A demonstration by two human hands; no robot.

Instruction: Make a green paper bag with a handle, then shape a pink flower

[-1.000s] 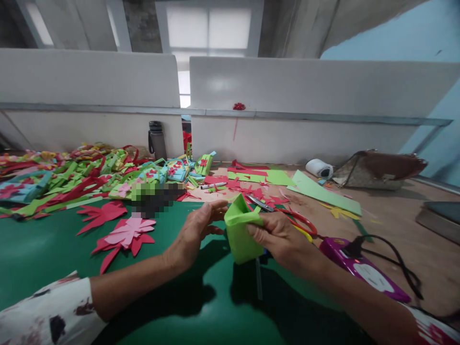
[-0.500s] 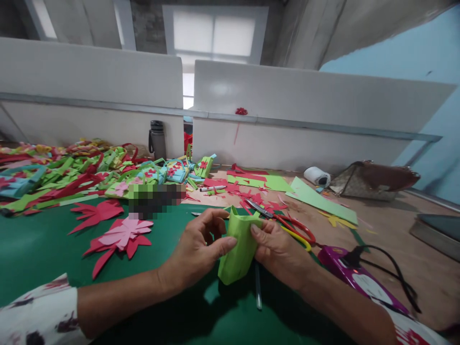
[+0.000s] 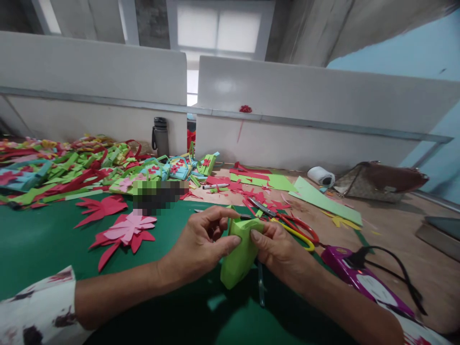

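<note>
Pinching the green paper (image 3: 237,256), the left hand (image 3: 208,239) and right hand (image 3: 278,244) meet left of the scissors (image 3: 296,227).

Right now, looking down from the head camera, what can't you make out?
All in the head view:
- Inside of the green paper pouch: hidden by its front wall.
- Some fingertips of the right hand: hidden behind the pouch.
- What lies under the pixelated patch: masked by the blocks.
- Any lettering on the purple power strip: too small and blurred.
- Left sleeve: cut off by the picture's edge.
</note>
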